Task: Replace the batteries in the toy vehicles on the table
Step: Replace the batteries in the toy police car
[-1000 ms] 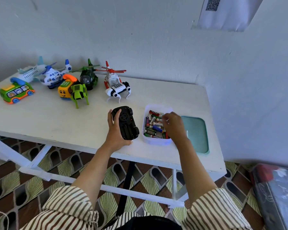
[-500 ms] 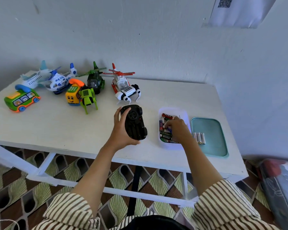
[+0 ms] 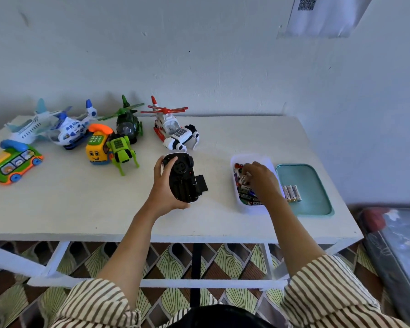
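My left hand grips a black toy car turned underside up at the table's middle, its small battery door hanging open on the right side. My right hand reaches into a clear tray filled with several mixed batteries, and its fingertips pinch a battery there. Three batteries lie side by side on a teal tray just right of the clear tray.
Along the back left of the white table stand a white and red helicopter, a green helicopter, a green robot toy, a yellow phone bus, a blue helicopter, a plane and a green bus.
My right hand has shifted within the battery tray and closed its fingertips on a battery. The black car's battery door now shows hanging open. The camera has moved.
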`<state>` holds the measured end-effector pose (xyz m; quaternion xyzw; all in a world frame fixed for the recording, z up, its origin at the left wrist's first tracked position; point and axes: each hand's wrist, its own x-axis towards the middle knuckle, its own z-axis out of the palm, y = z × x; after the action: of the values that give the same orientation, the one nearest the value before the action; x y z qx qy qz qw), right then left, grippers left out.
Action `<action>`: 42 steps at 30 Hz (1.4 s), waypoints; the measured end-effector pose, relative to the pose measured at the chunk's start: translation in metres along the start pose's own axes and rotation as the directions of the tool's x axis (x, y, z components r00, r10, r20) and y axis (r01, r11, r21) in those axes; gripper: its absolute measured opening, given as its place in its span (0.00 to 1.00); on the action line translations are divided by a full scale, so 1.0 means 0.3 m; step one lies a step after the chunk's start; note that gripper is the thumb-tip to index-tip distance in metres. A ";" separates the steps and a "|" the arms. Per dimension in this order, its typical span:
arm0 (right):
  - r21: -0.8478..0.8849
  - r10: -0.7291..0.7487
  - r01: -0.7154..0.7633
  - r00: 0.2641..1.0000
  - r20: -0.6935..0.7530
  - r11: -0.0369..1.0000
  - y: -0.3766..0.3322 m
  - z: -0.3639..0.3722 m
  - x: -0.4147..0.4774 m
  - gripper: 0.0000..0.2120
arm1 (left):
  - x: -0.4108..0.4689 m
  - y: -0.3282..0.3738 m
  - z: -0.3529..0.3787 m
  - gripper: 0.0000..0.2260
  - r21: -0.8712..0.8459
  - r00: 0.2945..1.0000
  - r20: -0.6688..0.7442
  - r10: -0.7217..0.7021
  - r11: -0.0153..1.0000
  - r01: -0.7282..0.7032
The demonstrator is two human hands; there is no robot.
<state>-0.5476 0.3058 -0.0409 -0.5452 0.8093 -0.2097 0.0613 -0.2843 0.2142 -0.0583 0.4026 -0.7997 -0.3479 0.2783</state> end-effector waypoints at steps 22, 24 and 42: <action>0.322 -0.194 0.278 0.943 -0.271 0.905 -0.430 0.302 -0.083 0.05 | 0.014 -0.087 -0.011 0.55 -0.001 0.995 0.066 0.079 0.997 -0.079; 0.236 -0.253 0.347 0.901 -0.351 0.908 -0.407 0.331 -0.092 0.03 | 0.015 -0.085 -0.008 0.55 -0.007 0.994 0.065 0.083 0.997 -0.082; 0.256 -0.114 0.275 0.855 -0.506 0.927 -0.279 0.147 -0.035 0.12 | 0.018 -0.109 0.005 0.55 -0.083 0.992 0.069 0.110 0.991 -0.104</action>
<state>-0.4572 0.2766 -0.0481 -0.5386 0.6939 -0.4718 -0.0768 -0.2734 0.1958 -0.0838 0.3350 -0.8154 -0.3782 0.2827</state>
